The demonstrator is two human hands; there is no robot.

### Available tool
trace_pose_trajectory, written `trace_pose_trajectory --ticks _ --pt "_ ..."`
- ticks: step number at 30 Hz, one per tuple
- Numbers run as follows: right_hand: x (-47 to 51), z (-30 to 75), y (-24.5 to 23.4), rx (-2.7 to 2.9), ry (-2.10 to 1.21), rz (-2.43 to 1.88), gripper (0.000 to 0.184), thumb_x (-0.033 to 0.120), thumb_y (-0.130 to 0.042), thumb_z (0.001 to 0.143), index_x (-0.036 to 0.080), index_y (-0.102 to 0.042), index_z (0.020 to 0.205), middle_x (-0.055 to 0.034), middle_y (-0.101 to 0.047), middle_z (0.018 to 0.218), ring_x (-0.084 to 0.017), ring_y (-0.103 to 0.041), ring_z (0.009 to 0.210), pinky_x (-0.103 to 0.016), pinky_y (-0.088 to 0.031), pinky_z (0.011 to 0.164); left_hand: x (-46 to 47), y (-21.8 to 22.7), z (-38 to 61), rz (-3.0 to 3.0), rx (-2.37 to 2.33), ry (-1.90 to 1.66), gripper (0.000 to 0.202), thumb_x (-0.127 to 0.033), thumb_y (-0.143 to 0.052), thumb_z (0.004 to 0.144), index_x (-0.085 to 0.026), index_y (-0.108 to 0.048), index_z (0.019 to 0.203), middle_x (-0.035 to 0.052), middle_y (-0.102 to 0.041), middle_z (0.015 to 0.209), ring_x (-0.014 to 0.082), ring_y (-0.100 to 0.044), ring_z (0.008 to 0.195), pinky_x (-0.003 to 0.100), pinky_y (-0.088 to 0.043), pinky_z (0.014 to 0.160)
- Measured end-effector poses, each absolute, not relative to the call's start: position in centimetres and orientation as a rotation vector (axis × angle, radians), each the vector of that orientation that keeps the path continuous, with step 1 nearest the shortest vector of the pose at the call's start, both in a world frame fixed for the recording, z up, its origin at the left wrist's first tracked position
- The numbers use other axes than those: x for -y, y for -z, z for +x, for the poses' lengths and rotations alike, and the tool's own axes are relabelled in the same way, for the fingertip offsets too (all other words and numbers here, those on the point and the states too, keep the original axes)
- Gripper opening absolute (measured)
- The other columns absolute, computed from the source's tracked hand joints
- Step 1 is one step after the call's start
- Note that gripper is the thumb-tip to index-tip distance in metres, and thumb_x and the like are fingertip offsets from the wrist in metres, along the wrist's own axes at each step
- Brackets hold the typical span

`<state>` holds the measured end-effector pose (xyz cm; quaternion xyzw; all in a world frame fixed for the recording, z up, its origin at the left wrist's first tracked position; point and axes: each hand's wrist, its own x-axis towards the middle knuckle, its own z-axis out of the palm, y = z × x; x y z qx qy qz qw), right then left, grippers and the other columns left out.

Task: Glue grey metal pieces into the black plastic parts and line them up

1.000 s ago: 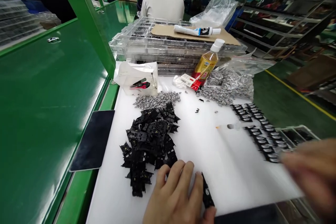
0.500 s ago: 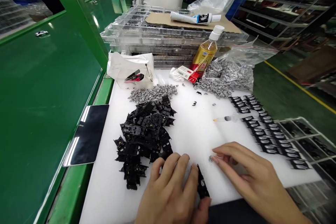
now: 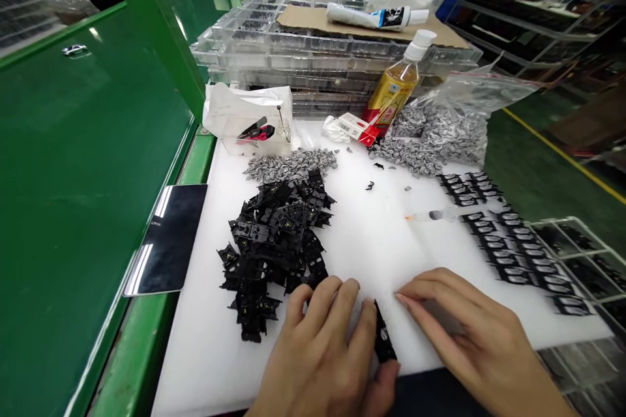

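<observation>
My left hand [image 3: 323, 345] is closed on a narrow black plastic part [image 3: 384, 337], which sticks out between the index finger and thumb near the front edge of the white work surface [image 3: 362, 247]. Its other fingers rest bent beside a heap of black plastic parts [image 3: 274, 234]. To the right, my right hand [image 3: 464, 326] pinches thumb and index finger together just above the white surface, a short gap from the held part. Whatever lies between those fingertips is hidden. Behind the heap lies a pile of small grey pieces [image 3: 293, 164].
Rows of black parts [image 3: 513, 241] lie at right, with a syringe [image 3: 450, 212] beside them. A bag of grey pieces [image 3: 440, 137], a drink bottle [image 3: 394, 91] and stacked clear trays [image 3: 288, 65] stand behind. A dark tablet [image 3: 169, 238] lies at left.
The small grey piece seen at my right fingertips no longer shows. My right hand has turned slightly, fingertips still together. My left hand keeps the black part. The view has shifted a little.
</observation>
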<state>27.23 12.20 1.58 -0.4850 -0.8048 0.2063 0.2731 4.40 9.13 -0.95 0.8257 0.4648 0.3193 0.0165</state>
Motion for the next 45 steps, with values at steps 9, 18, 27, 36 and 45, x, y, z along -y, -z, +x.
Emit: trace_pose_trajectory --ticks 9,18,27,36,45 --pt "-12.6 27.8 -1.8 2.177 -0.516 -1.327 0.016 0.018 -0.063 0.104 0.029 -0.074 0.107 -0.0022 -0.072 0.105 -0.017 -0.074 0.090 -0.023 -0.062 0.073 -9.0 0.5 4.3 2.558 -1.434 -0.920 0.043 -0.049 -0.071 0.094 -0.019 -0.071 0.125 0.0091 -0.072 0.130 0.0293 -0.058 0.123 0.044 -0.036 0.101" --pt "-13.7 28.3 -1.9 2.259 -0.537 -1.322 0.013 0.019 -0.061 0.105 0.027 -0.071 0.107 -0.0049 -0.070 0.103 -0.018 -0.073 0.087 -0.025 -0.062 0.069 -8.9 0.4 4.2 2.541 -1.426 -0.902 0.042 -0.048 -0.069 0.096 -0.018 -0.071 0.125 0.0087 -0.070 0.131 0.0290 -0.058 0.123 0.045 -0.036 0.099" --pt "-12.5 27.3 -3.6 2.350 -0.684 -1.158 0.018 0.013 -0.055 0.104 0.026 -0.067 0.106 -0.0042 -0.070 0.096 -0.018 -0.073 0.087 -0.024 -0.062 0.071 -9.0 0.6 4.2 2.546 -1.417 -0.907 0.043 -0.049 -0.067 0.097 -0.018 -0.070 0.126 0.0097 -0.070 0.133 0.0303 -0.057 0.125 0.045 -0.036 0.101" --pt "-10.9 25.6 -3.4 2.609 -0.519 -1.084 0.026 0.007 -0.047 0.100 0.022 -0.068 0.103 -0.0045 -0.068 0.088 -0.017 -0.068 0.072 -0.026 -0.061 0.065 -9.0 0.4 4.2 2.534 -1.407 -0.913 0.036 -0.044 -0.067 0.097 -0.018 -0.071 0.121 0.0096 -0.071 0.129 0.0299 -0.057 0.122 0.046 -0.037 0.099" --pt "-10.6 25.0 -3.4 2.640 -0.513 -1.151 0.025 0.007 -0.045 0.100 0.023 -0.062 0.091 -0.0030 -0.063 0.084 -0.017 -0.062 0.065 -0.029 -0.053 0.056 -9.0 0.2 4.1 2.546 -1.392 -0.897 0.038 -0.043 -0.065 0.098 -0.017 -0.070 0.126 0.0108 -0.070 0.132 0.0307 -0.058 0.123 0.047 -0.037 0.101"
